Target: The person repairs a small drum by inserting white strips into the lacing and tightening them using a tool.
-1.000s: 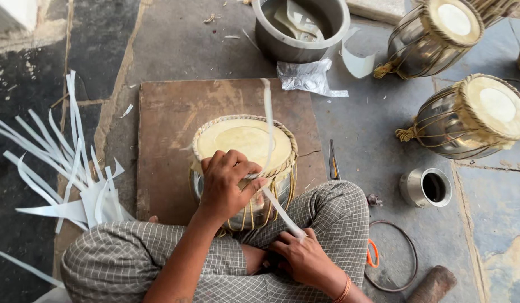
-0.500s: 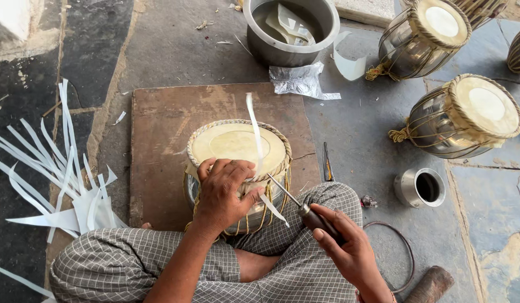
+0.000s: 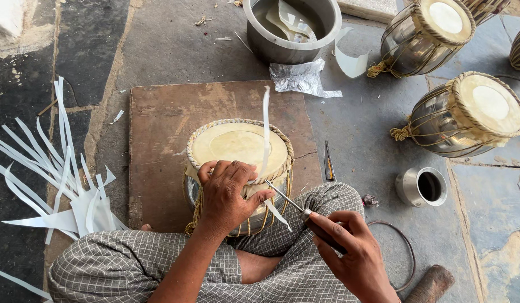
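Note:
A small metal drum (image 3: 238,148) with a pale skin head and a braided rim stands on a brown board (image 3: 164,129) in front of my crossed legs. My left hand (image 3: 229,196) rests on the drum's near rim, gripping the edge and a white hide strip (image 3: 265,129) that rises over the head. My right hand (image 3: 350,252) holds a dark-handled metal awl (image 3: 296,206), its tip at the rim beside my left thumb.
A pile of white hide strips (image 3: 52,174) lies at the left. A steel pot (image 3: 291,25) holds soaking strips at the top. Two laced drums (image 3: 467,115) (image 3: 425,36) lie at the right, with a small metal cup (image 3: 421,187), a knife (image 3: 327,163), a wire ring (image 3: 403,252).
My right hand came up from my lap with the awl and brought its tip to the drum's rim. The white strip has swung upright. My left hand stayed on the rim.

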